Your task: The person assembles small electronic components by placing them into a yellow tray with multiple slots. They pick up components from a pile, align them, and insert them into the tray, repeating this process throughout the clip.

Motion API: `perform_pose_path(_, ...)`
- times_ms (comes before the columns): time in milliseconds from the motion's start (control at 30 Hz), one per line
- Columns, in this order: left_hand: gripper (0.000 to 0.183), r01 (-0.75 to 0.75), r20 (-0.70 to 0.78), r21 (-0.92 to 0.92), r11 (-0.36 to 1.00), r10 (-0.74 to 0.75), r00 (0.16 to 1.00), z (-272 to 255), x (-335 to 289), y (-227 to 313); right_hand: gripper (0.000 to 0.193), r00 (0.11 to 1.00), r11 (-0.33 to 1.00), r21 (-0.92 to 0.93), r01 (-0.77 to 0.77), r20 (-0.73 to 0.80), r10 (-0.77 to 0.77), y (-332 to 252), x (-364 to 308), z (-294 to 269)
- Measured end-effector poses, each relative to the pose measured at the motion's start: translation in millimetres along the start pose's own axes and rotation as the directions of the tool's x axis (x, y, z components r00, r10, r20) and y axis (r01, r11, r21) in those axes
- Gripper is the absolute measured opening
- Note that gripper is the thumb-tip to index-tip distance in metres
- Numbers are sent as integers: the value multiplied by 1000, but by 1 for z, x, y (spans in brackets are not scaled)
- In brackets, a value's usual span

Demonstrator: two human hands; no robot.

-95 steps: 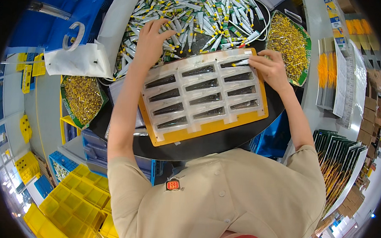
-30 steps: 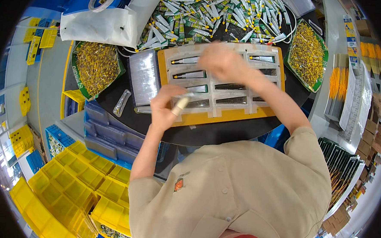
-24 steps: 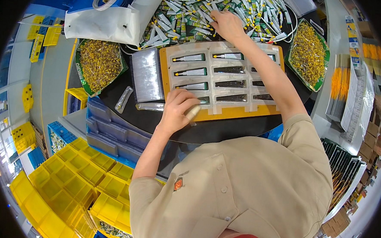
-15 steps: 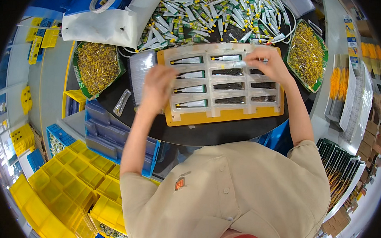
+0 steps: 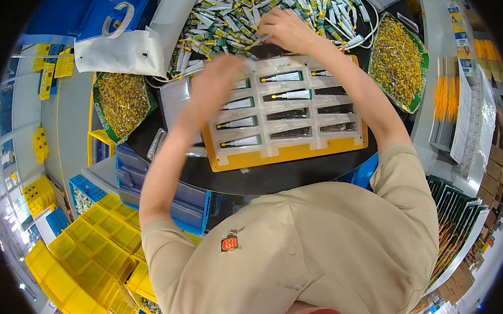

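Fingers bent and pinched together, my right hand [image 5: 289,31] is at the near side of a heap of small tubes [image 5: 224,22], silver and green with yellow caps. A tube seems to be between its fingertips. My left hand [image 5: 218,78] is smeared by motion over the tray's upper left corner; its fingers cannot be made out. Beneath it lies a clear plastic tray [image 5: 265,115] with several compartments, set on an orange board [image 5: 291,153]. Single tubes lie in the left column, in the middle column's two far compartments [image 5: 292,95] and in the far right one.
Green-edged bags of small yellow-and-clear pieces flank the tray, one left [image 5: 123,105], one right [image 5: 400,62]. Stacked clear plastic [image 5: 175,99] lies by the tray's left side. Yellow bins [image 5: 88,234] and a blue crate [image 5: 164,192] stand lower left. A white cable [image 5: 375,27] skirts the heap.
My right hand has moved from the tray up to the tube heap. A tube now lies in the middle column's second compartment. My left hand has shifted towards the tray's far left corner.
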State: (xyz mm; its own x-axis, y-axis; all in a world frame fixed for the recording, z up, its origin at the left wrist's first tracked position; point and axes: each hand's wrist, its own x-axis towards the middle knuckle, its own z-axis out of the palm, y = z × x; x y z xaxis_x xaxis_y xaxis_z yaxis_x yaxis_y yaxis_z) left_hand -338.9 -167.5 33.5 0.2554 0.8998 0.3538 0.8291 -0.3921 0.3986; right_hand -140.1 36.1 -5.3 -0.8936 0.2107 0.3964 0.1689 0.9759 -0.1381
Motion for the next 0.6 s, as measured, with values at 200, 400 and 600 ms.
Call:
perform_pose_path(200, 44, -247, 173, -328, 912, 315, 933, 46, -31, 97, 21, 991, 936, 340, -94, 118, 57, -84, -82, -53)
perform_pose_path(400, 33, -230, 176, -255, 939, 279, 944, 63, -33, 113, 20, 973, 881, 439, -177, 212, 89, -112, -102, -52)
perform_pose_path(600, 34, -77, -45, -22, 997, 76, 996, 65, 32, 59, 11, 920, 876, 348, -333, -82, 382, -17, -51, -23)
